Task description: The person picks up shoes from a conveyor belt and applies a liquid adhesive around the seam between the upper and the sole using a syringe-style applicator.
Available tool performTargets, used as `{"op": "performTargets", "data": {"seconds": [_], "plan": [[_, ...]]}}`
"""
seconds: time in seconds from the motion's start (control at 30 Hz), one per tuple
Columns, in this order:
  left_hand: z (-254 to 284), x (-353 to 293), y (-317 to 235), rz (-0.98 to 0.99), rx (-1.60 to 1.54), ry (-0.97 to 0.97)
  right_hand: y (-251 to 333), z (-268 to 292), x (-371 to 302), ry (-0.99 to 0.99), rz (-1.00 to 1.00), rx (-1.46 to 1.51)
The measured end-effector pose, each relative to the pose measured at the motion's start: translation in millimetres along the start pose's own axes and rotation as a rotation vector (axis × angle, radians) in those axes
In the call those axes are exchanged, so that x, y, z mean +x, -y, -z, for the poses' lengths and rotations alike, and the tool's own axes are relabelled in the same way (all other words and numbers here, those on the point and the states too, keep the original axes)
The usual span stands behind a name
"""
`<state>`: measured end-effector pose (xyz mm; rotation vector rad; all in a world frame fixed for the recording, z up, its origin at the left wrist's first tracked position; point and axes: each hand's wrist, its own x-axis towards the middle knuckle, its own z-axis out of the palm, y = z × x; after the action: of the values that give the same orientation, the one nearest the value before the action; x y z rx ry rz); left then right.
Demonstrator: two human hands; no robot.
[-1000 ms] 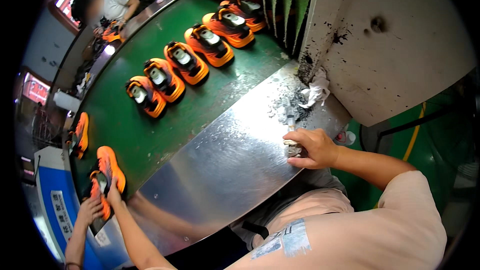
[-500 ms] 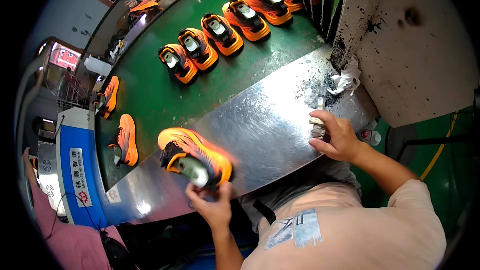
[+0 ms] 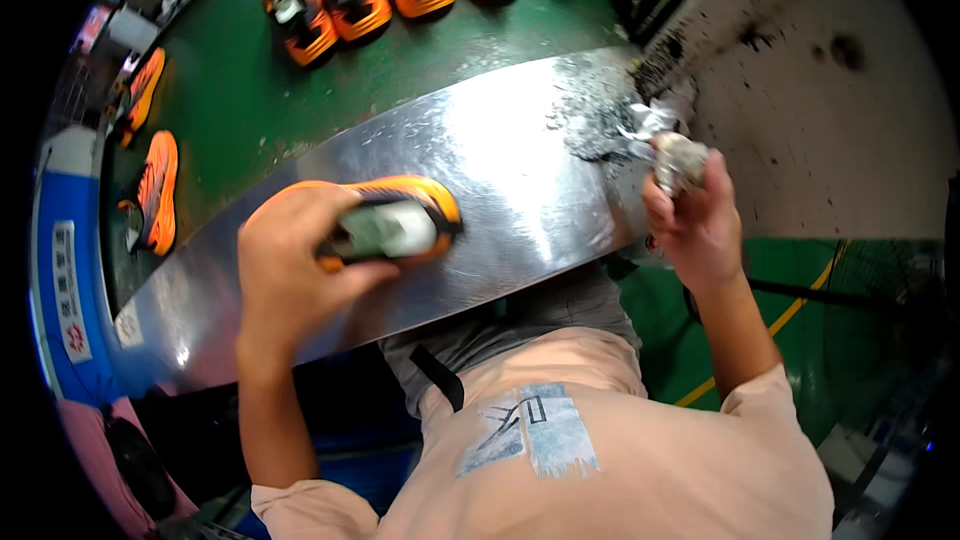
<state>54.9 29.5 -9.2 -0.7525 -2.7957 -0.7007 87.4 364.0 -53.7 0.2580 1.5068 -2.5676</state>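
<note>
Blue panel (image 3: 91, 285), yellow floor line (image 3: 790, 316)

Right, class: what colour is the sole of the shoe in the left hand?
The shoe's sole is orange; it shows best in the head view.

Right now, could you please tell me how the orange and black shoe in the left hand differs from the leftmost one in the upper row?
The held orange and black shoe is gripped by the left hand over the shiny metal ledge; the row shoe stands untouched on the green surface. The held shoe's heel points right, while the row shoe's faces the ledge. Both have pale inserts in their openings.
</note>
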Motion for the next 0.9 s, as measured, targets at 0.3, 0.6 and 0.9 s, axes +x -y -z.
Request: {"op": "performTargets", "data": {"seconds": [0.3,0.6,0.9], "plan": [[-35,-94,-51,-0.176,0.047,-0.273,-1,-67,-11,0.16,-0.164,-0.455],[-51,-118,-51,-0.136,-0.037,-0.394,-20,-222,46,0.731,-0.564,-0.039],[-57,-125,-47,-0.156,-0.096,-0.446,-49,-257,60,0.673,-0.732,-0.245]]}}
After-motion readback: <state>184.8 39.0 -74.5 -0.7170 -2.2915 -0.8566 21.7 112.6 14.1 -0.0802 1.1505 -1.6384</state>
